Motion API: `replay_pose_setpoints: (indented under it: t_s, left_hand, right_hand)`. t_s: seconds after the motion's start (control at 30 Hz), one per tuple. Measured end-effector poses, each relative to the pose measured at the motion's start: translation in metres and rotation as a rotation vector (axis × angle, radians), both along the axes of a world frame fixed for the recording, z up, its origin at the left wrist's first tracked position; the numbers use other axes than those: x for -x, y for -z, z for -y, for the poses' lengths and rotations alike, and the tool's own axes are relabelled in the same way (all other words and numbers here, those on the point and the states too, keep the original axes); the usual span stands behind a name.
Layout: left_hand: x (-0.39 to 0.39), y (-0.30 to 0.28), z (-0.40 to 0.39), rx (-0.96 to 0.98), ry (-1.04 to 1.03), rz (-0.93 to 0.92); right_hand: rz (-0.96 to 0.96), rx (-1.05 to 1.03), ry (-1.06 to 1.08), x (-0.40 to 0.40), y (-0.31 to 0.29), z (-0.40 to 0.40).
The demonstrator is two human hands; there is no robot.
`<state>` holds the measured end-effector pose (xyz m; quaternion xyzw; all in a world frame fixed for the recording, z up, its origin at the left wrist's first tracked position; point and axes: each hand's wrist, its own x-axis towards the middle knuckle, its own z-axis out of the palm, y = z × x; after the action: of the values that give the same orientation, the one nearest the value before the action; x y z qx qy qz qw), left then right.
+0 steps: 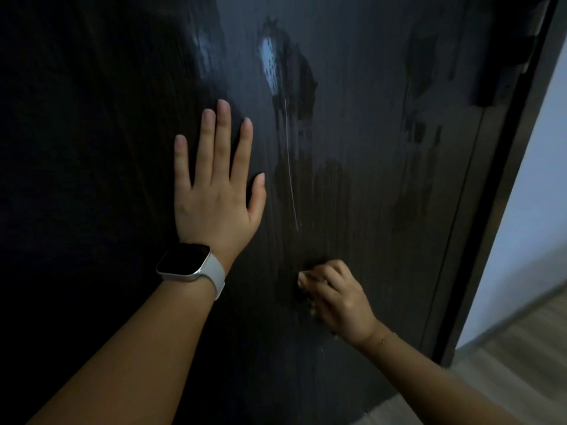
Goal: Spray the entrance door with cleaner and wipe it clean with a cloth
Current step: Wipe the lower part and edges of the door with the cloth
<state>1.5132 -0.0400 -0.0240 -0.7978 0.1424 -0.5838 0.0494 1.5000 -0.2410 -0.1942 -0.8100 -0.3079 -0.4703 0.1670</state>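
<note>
A dark wood-grain entrance door (368, 148) fills most of the view, with wet streaks and a long drip line down its middle. My left hand (214, 185) presses flat on the door with straight, spread fingers; a white-strapped watch sits on that wrist. Lower right, my right hand (334, 296) is curled against the door. Its fingers grip a cloth (306, 297), of which only a dark sliver shows at the fingertips. No spray bottle is in view.
The door's dark handle and lock hardware (503, 72) sit at the upper right near its edge. Past the door edge stand a pale wall (534, 210) and a wood-look floor (506, 378) at the lower right.
</note>
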Motion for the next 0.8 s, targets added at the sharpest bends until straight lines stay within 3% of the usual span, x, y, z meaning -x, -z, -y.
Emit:
replay_pose_setpoints:
  t_s: [0.2, 0.3, 0.43, 0.53, 0.67, 0.73, 0.8]
  left_hand:
    - [-0.001, 0.000, 0.000, 0.004, 0.002, 0.009]
    - [-0.001, 0.001, 0.000, -0.001, 0.001, 0.017]
    - [-0.002, 0.001, -0.001, -0.004, 0.001, 0.022]
    - [-0.002, 0.000, -0.001, 0.002, 0.006, 0.024]
    - [-0.003, 0.002, -0.001, 0.014, 0.015, 0.030]
    - [-0.003, 0.002, -0.001, 0.014, 0.017, 0.032]
    - [-0.005, 0.002, -0.001, 0.014, 0.019, 0.044]
  right_hand:
    - [0.242, -0.302, 0.081, -0.017, -0.143, -0.026]
    - [0.266, -0.264, 0.078, -0.019, -0.113, -0.026]
    - [0.071, -0.130, 0.042, -0.005, -0.035, -0.015]
    - [0.098, -0.133, 0.031, -0.007, -0.080, -0.019]
    - [0.319, -0.325, 0.087, -0.017, -0.188, -0.034]
    - [0.340, -0.360, 0.099, -0.018, -0.195, -0.038]
    - [0.313, -0.298, 0.105, -0.014, -0.158, -0.034]
